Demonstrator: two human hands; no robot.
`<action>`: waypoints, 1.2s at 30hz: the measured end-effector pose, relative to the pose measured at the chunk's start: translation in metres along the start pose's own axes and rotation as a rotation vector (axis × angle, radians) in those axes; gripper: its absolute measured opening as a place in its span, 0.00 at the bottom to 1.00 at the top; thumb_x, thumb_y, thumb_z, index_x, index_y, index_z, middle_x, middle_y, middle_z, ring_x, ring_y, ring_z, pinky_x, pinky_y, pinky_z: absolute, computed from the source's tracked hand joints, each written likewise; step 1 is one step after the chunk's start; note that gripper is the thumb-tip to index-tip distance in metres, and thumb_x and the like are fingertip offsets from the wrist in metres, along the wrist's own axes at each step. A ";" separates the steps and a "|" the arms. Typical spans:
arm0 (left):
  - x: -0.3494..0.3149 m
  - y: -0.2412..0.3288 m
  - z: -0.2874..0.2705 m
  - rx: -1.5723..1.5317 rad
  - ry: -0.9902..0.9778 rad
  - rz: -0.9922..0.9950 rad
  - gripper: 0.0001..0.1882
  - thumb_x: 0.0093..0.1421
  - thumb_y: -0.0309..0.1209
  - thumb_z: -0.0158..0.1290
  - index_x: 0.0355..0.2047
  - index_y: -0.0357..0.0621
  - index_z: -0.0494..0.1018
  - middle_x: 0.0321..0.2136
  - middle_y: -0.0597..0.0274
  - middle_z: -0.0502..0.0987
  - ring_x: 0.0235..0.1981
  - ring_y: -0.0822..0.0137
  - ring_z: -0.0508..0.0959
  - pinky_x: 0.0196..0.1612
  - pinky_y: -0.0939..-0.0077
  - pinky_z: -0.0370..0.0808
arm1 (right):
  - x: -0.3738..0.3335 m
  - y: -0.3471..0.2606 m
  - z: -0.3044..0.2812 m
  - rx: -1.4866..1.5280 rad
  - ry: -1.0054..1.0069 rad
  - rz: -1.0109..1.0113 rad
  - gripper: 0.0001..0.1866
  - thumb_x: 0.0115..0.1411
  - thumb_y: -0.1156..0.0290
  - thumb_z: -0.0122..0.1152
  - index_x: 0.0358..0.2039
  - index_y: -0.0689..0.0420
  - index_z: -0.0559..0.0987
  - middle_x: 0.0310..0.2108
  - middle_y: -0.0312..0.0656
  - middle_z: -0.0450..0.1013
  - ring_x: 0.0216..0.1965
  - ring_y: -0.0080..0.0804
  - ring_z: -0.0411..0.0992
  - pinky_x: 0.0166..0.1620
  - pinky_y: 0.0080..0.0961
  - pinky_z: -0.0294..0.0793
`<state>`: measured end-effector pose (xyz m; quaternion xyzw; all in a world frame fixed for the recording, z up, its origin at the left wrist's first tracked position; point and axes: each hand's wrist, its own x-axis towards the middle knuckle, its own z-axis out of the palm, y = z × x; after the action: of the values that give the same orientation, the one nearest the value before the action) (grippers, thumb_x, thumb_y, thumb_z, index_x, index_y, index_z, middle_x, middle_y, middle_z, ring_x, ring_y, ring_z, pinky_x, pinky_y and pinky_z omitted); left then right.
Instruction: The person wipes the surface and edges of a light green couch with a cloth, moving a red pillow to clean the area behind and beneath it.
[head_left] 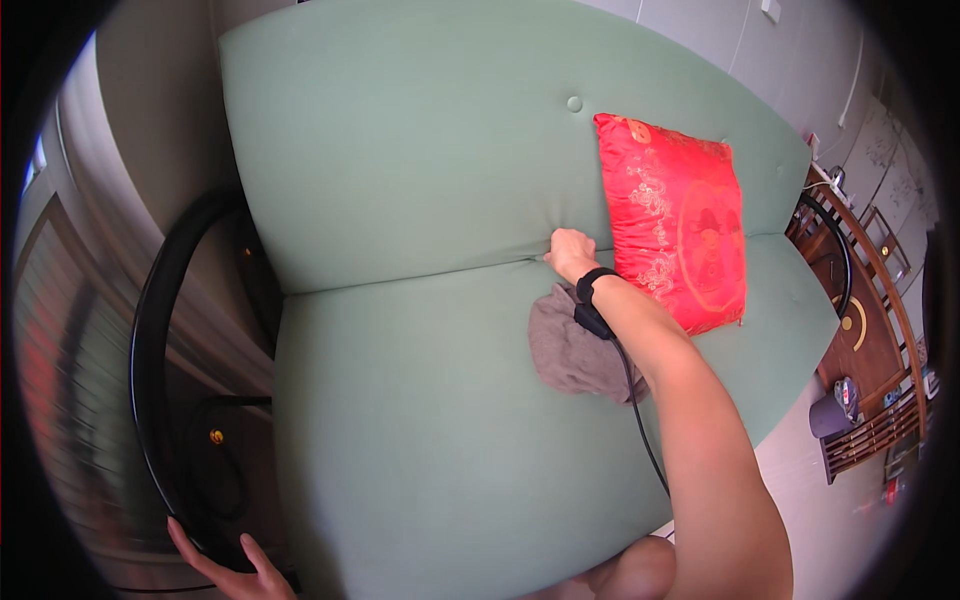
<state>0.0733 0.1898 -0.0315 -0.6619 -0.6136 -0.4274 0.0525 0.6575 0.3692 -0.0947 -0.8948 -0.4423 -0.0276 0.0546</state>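
My right hand [572,250] is closed in a fist at the crease between the backrest and seat of a pale green sofa [420,410]. Small wrinkles gather in the fabric around its fingers; what they grip, if anything, is hidden. A black strap [594,284] with a cable circles that wrist. Just under the wrist lies a crumpled grey-brown cloth [570,350] on the seat. At the lower left, my left hand [235,575] has its fingers spread at the sofa's curved black armrest [145,340], thumb apart.
A shiny red cushion [675,220] with gold patterns leans on the backrest, right of my right hand. Farther right stand a dark wooden table [850,290] with a railed edge and a dark bin [832,412]. A curtain [100,140] hangs at the left.
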 end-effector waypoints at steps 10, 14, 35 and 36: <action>-0.001 -0.001 -0.003 -0.007 -0.033 -0.048 0.41 0.62 0.32 0.57 0.67 0.32 0.46 0.66 0.36 0.52 0.67 0.44 0.55 0.69 0.53 0.51 | 0.009 0.007 0.028 0.110 0.148 0.119 0.07 0.51 0.70 0.62 0.30 0.56 0.84 0.36 0.52 0.79 0.43 0.52 0.77 0.45 0.42 0.77; 0.000 -0.004 -0.001 -0.050 -0.008 -0.027 0.41 0.62 0.32 0.57 0.67 0.32 0.47 0.65 0.36 0.52 0.67 0.44 0.55 0.69 0.53 0.51 | -0.002 0.013 0.018 0.209 0.093 0.019 0.04 0.51 0.67 0.61 0.27 0.50 0.82 0.31 0.45 0.80 0.37 0.47 0.78 0.40 0.37 0.77; -0.002 -0.003 -0.004 0.033 -0.028 0.004 0.40 0.62 0.30 0.57 0.67 0.32 0.47 0.65 0.36 0.53 0.66 0.43 0.56 0.68 0.51 0.52 | -0.011 -0.024 -0.004 -0.627 0.033 -0.685 0.07 0.53 0.73 0.58 0.28 0.53 0.85 0.32 0.42 0.82 0.36 0.38 0.81 0.35 0.34 0.79; -0.001 -0.003 -0.004 0.023 -0.035 -0.003 0.40 0.62 0.30 0.57 0.67 0.32 0.47 0.65 0.36 0.53 0.66 0.43 0.56 0.68 0.52 0.52 | -0.008 -0.025 -0.005 -0.638 0.040 -0.698 0.08 0.53 0.73 0.58 0.28 0.54 0.85 0.32 0.42 0.82 0.36 0.39 0.81 0.35 0.35 0.79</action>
<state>0.0686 0.1873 -0.0311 -0.6678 -0.6202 -0.4088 0.0485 0.6323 0.3774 -0.0884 -0.6640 -0.6849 -0.1961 -0.2271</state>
